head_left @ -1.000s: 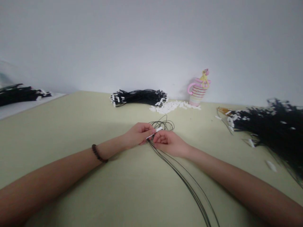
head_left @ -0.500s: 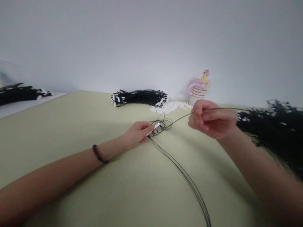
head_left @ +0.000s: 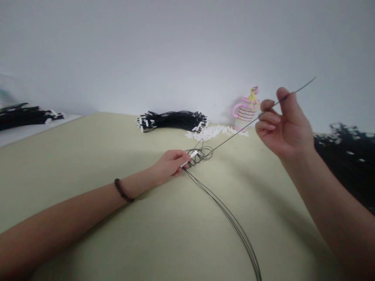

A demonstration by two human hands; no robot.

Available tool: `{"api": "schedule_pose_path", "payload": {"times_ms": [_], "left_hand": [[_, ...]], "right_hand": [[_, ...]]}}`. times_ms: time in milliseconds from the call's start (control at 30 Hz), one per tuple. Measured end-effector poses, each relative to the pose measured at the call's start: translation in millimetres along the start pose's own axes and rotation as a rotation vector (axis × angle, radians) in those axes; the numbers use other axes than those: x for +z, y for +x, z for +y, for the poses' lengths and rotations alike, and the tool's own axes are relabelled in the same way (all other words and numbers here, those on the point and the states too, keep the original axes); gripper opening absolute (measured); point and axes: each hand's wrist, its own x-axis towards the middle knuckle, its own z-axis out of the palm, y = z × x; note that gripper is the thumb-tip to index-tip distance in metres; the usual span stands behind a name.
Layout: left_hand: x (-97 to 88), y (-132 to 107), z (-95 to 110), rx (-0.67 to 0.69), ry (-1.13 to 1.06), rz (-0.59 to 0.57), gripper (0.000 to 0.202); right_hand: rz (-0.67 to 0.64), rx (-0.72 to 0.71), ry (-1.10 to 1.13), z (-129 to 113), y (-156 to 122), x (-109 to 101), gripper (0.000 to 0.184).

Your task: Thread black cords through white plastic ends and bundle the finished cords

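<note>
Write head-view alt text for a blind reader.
The right hand, raised, pinches a thin black wire stretched from a small wire coil on the table, where the left hand holds a white connector. Behind lie a black wire bundle, loose white pieces and a pink striped cup.

Black cord (head_left: 234, 134), white tag (head_left: 193, 156), pink-striped cup (head_left: 245, 113).

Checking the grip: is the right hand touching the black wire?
Touching. The head view shows the right hand pinching the wire between thumb and forefinger, with the wire's end sticking out beyond.
</note>
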Motion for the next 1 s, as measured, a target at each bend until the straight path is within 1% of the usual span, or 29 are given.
{"api": "schedule_pose_path", "payload": {"times_ms": [67, 133, 200, 267, 367, 433, 500, 633, 767, 1000], "left_hand": [[-0.2, 0.1, -0.7, -0.004, -0.017, -0.002, 0.024], [-0.4, 0.2, -0.9, -0.013, -0.038, 0.000, 0.025], [-0.4, 0.3, -0.7, -0.025, -0.056, 0.003, 0.025], [0.0, 0.1, -0.1, -0.027, -0.064, 0.006, 0.026], [1.1, -0.5, 1.4, -0.027, -0.083, 0.014, 0.026], [1.9, -1.1, 2.5, -0.035, -0.101, 0.026, 0.025], [2.5, -1.6, 3.5, -0.043, -0.114, 0.028, 0.024], [2.6, -1.7, 4.5, -0.049, -0.120, 0.025, 0.023], [1.6, -0.6, 2.9, -0.046, -0.118, 0.025, 0.023], [0.4, 0.7, -0.1, -0.019, -0.114, 0.012, 0.025]], "right_hand": [[-0.007, 0.001, -0.004, 8.0, -0.4, 1.9, 0.022], [-0.032, 0.026, -0.055, 20.9, -4.1, 8.6, 0.021], [-0.076, 0.076, -0.169, 37.2, -12.6, 20.9, 0.027], [-0.164, 0.107, -0.314, 53.9, -26.1, 37.5, 0.027], [-0.310, -0.003, -0.491, 72.5, -52.3, 62.7, 0.019], [-0.403, -0.070, -0.545, 79.0, -69.2, 75.3, 0.018], [-0.466, -0.107, -0.560, 82.2, -81.9, 83.3, 0.017], [-0.488, -0.083, -0.572, 87.3, -91.1, 88.4, 0.016], [-0.479, -0.050, -0.555, 92.6, -89.9, 87.6, 0.016], [-0.461, -0.061, -0.569, 91.7, -90.7, 86.3, 0.016]]}}
